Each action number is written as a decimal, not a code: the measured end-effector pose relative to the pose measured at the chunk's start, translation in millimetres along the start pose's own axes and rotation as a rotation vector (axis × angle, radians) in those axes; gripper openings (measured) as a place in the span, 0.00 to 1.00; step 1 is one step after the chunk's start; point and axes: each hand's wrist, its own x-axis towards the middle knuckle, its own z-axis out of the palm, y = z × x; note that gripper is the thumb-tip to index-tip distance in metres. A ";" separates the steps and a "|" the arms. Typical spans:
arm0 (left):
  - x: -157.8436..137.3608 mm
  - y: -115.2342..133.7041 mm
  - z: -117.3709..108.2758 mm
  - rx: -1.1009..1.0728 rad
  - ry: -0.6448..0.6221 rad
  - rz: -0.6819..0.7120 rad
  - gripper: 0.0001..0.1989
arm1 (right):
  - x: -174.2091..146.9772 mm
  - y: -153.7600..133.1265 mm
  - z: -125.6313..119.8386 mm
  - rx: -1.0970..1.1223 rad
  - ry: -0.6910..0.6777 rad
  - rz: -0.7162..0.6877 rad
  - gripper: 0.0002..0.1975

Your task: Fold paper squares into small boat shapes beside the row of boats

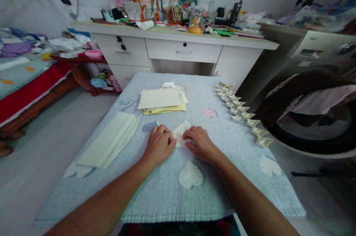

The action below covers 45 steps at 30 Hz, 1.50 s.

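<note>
Partly under both hands [159, 143] [200, 142], folded paper's [180, 132] near edge.

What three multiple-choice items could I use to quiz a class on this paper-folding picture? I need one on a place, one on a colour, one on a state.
1. Where does the row of folded paper pieces lie?
A. along the table's right side
B. on the bed
C. on the floor

2. What colour is the table cloth?
A. red
B. pale blue
C. black

3. How do the hands meet the small paper?
A. left hand and right hand both press it flat
B. one lifts it high
C. neither touches it

Key: 1 A, the row runs down the right edge; 2 B, pale blue with heart shapes; 3 A, both hands rest on it.
</note>
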 end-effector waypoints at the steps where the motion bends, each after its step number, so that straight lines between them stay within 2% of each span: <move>1: 0.1 0.4 0.2 0.010 0.003 0.003 0.11 | 0.0 -0.5 0.2 -0.005 0.001 0.003 0.09; 11: 1.1 0.4 2.3 0.041 0.014 0.008 0.10 | 4.8 -8.6 7.2 -0.108 0.038 0.100 0.03; 23: 0.9 1.9 0.4 0.022 0.002 -0.007 0.09 | 9.2 -16.2 14.2 -0.181 0.104 0.176 0.04; 31: 0.0 1.3 2.0 0.062 -0.023 -0.015 0.10 | 10.1 -14.9 14.5 -0.199 0.092 0.176 0.05; 38: 0.7 2.0 1.8 0.057 -0.031 -0.031 0.10 | 3.4 -7.6 5.8 -0.086 0.032 0.078 0.09; 45: 1.1 1.5 2.6 0.048 -0.028 -0.027 0.09 | 4.1 -9.1 7.5 -0.106 0.035 0.101 0.09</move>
